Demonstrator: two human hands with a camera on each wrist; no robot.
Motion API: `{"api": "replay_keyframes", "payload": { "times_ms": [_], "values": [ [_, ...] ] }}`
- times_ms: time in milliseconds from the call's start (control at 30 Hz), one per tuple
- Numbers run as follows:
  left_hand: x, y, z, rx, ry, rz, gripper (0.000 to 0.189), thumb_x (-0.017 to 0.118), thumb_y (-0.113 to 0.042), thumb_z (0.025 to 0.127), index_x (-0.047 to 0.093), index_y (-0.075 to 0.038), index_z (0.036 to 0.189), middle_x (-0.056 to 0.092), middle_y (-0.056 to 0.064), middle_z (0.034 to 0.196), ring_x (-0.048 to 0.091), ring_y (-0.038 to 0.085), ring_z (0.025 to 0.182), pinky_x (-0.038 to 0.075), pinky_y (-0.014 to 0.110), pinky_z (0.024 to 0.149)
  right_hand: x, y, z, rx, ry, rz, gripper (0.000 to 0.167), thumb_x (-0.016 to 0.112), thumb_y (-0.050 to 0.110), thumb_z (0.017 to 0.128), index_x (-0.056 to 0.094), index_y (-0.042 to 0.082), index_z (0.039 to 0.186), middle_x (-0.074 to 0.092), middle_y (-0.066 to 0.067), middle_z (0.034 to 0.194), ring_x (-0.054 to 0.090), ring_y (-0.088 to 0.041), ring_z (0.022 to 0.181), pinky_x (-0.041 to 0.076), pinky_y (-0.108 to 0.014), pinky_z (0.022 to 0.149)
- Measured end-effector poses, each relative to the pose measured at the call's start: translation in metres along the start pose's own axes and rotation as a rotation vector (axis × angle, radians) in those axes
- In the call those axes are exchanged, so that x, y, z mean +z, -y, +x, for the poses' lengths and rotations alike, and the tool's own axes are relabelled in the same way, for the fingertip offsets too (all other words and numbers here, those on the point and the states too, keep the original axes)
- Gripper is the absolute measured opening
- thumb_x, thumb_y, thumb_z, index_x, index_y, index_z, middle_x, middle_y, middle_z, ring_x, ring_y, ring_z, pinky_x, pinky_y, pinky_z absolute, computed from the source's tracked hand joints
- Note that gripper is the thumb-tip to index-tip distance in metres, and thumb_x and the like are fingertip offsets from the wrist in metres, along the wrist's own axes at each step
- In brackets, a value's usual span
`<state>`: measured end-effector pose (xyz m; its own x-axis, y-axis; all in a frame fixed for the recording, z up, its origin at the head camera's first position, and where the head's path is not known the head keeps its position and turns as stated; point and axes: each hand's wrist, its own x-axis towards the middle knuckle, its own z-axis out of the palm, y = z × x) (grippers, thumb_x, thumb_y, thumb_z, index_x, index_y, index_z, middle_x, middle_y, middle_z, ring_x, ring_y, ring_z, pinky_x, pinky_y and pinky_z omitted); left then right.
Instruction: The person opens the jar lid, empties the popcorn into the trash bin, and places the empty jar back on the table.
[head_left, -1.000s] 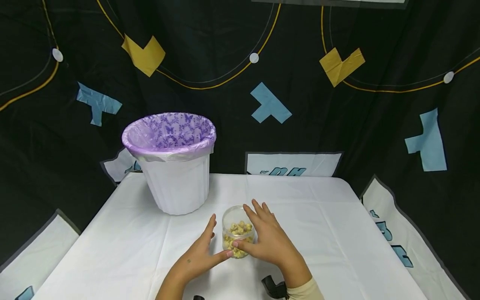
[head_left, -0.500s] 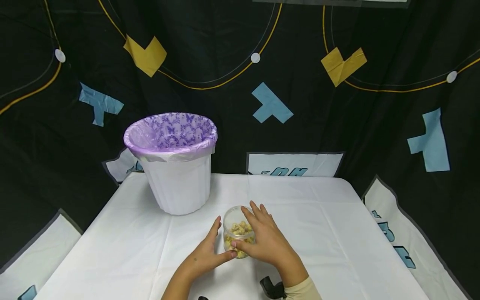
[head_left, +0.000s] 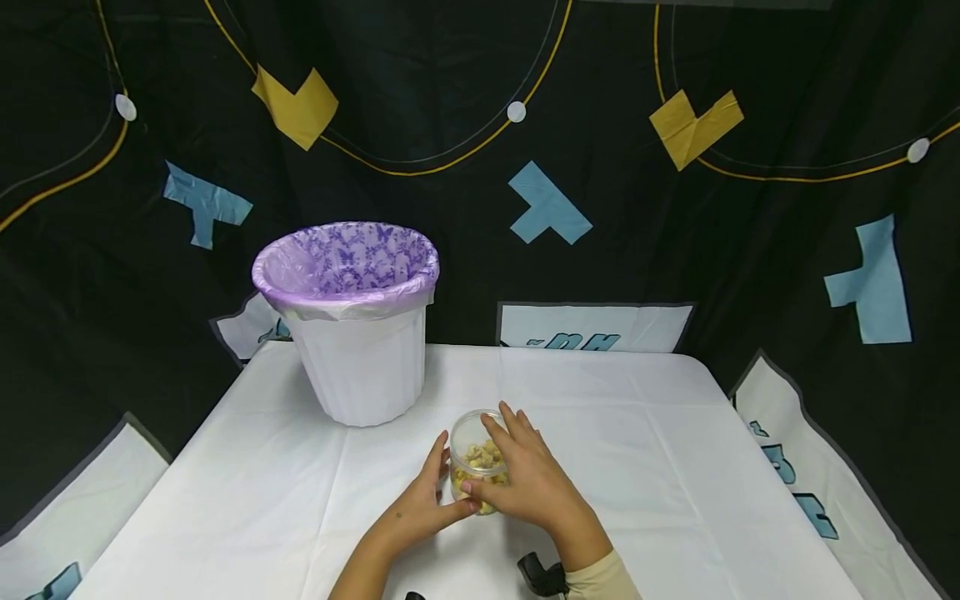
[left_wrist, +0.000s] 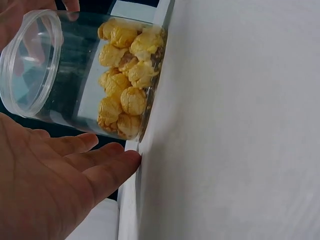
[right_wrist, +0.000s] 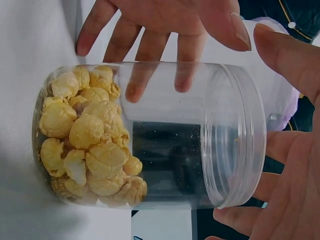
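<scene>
A clear round jar stands upright on the white table, its lower part filled with yellow popcorn. No lid shows on its ridged rim. My left hand is at the jar's left side, fingers extended and thumb toward the front. In the right wrist view, those left fingers lie behind the jar wall; whether they touch it I cannot tell. My right hand reaches around the jar's right side near the rim, fingers spread and thumb in front. From the left wrist view, the left palm faces the jar.
A white bin lined with a purple patterned bag stands at the back left of the table. A black curtain with tape marks hangs behind. A black wrist device sits at the right wrist.
My left hand has moved slightly right, closer to the jar. The right hand keeps nearly the same place around it. The whole head view has shifted a little.
</scene>
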<state>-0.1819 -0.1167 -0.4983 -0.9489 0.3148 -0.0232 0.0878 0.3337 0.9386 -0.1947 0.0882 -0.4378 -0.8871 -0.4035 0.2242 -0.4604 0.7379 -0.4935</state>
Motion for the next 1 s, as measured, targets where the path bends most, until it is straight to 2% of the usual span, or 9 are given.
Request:
{"api": "replay_keyframes", "payload": {
  "times_ms": [300, 433, 800, 1000],
  "values": [
    [0.0003, 0.0022, 0.0016, 0.018, 0.007, 0.015, 0.116, 0.077, -0.046, 0.084, -0.002, -0.011, 0.16, 0.022, 0.025, 0.161, 0.028, 0.044, 0.145, 0.032, 0.068, 0.108, 0.0034, 0.0043, 0.0043, 0.018, 0.022, 0.019, 0.093, 0.073, 0.062, 0.079, 0.038, 0.021, 0.155, 0.019, -0.011, 0.165, 0.018, -0.038, 0.15, 0.031, -0.063, 0.112],
    [0.0009, 0.0027, 0.0023, 0.024, 0.01, 0.014, 0.114, 0.076, -0.046, 0.084, -0.002, -0.012, 0.16, 0.023, 0.021, 0.162, 0.03, 0.042, 0.145, 0.033, 0.068, 0.107, 0.0052, 0.004, 0.0056, 0.021, 0.013, 0.016, 0.093, 0.074, 0.06, 0.079, 0.039, 0.02, 0.154, 0.022, -0.012, 0.164, 0.022, -0.039, 0.149, 0.035, -0.061, 0.11],
    [0.0032, 0.003, 0.0043, 0.057, -0.002, -0.015, 0.106, 0.079, -0.041, 0.084, 0.008, -0.026, 0.161, 0.03, 0.013, 0.16, 0.033, 0.04, 0.144, 0.029, 0.068, 0.11, 0.0091, 0.0023, 0.0072, 0.003, -0.043, -0.038, 0.088, 0.077, 0.054, 0.081, 0.042, 0.012, 0.151, 0.033, -0.018, 0.158, 0.037, -0.039, 0.141, 0.041, -0.059, 0.106],
    [0.004, 0.0009, 0.0033, 0.074, -0.003, -0.013, 0.106, 0.08, -0.041, 0.083, 0.01, -0.021, 0.16, 0.033, 0.016, 0.157, 0.036, 0.043, 0.141, 0.034, 0.068, 0.106, 0.0095, 0.0024, 0.006, 0.011, -0.045, -0.033, 0.092, 0.076, 0.057, 0.08, 0.04, 0.013, 0.152, 0.035, -0.018, 0.157, 0.039, -0.039, 0.139, 0.043, -0.058, 0.105]
  ]
}}
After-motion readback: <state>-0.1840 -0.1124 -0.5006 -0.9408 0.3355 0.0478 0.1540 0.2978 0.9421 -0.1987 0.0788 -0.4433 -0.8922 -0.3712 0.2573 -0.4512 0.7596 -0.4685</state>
